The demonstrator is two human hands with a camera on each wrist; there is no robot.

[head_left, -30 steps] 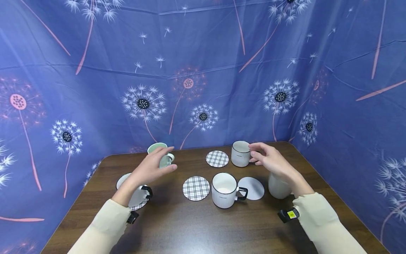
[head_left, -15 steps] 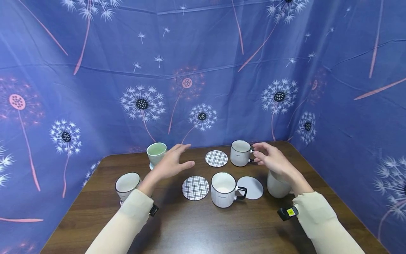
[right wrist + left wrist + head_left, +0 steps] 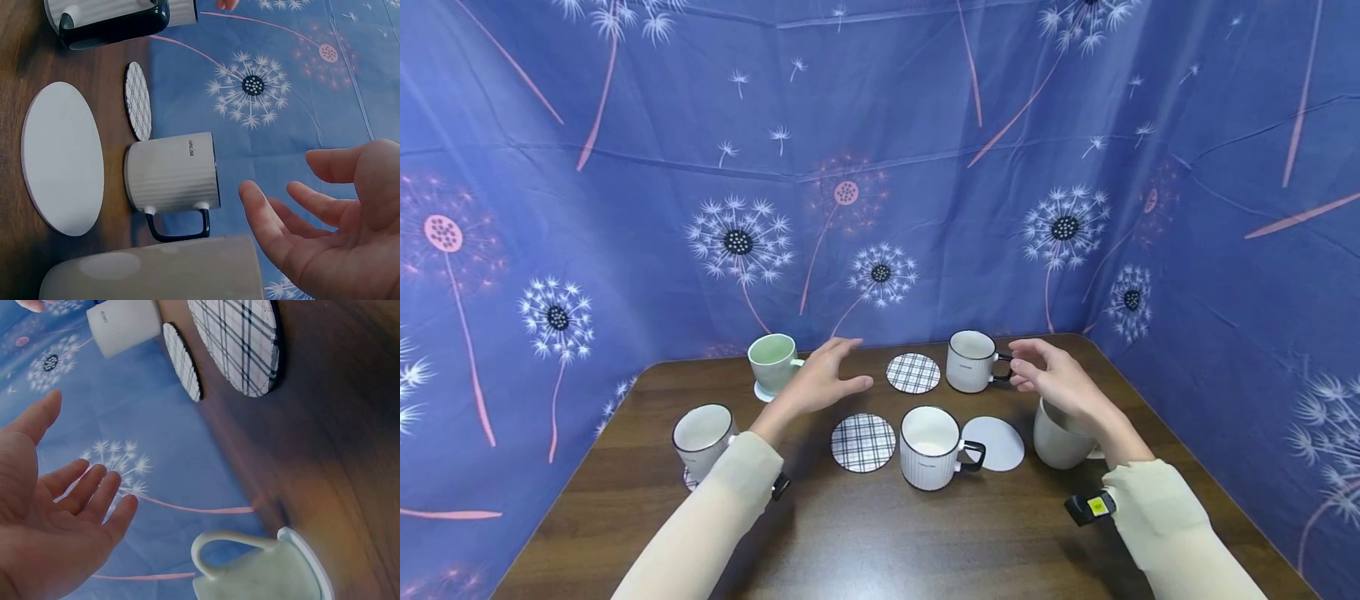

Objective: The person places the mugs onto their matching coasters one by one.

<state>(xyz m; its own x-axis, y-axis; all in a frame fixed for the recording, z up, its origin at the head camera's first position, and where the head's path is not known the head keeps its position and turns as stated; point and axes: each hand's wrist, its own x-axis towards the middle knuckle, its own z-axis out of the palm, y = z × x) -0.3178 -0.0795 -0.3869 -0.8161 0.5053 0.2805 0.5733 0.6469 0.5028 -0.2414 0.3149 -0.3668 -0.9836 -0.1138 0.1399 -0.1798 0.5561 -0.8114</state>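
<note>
The far mug (image 3: 970,362), white and ribbed with a dark rim and dark handle, stands upright on the bare wood near the back edge of the table (image 3: 880,533), its handle turned toward the right hand (image 3: 1054,382). That hand hovers just beside the handle, not touching it, with fingers spread and loosely bent, holding nothing; the right wrist view shows the same gap between fingertips (image 3: 250,194) and mug. Immediately left of this mug lies a checked coaster (image 3: 913,373) with nothing on it. The left hand (image 3: 822,382) hangs over the table between the green cup (image 3: 772,362) and that coaster, palm open, fingers straight and apart, gripping nothing; the left wrist view shows the green cup resting on a white coaster (image 3: 306,562) just below the hand. Judging by how things lie, the pairing of cups and coasters looks partly done: the green cup sits on its coaster, and the left front mug (image 3: 703,437) seems to stand on a checked one that peeks out beneath it. Left over are the far mug on bare wood, the middle mug (image 3: 931,447) standing between a second checked coaster (image 3: 863,443) and a plain white coaster (image 3: 997,443), on neither, and a plain cup (image 3: 1063,438) under the right forearm, whose base is hidden, so whether it has a coaster cannot be told. Blue cloth (image 3: 880,167) printed with dandelions walls the table on three sides.
</note>
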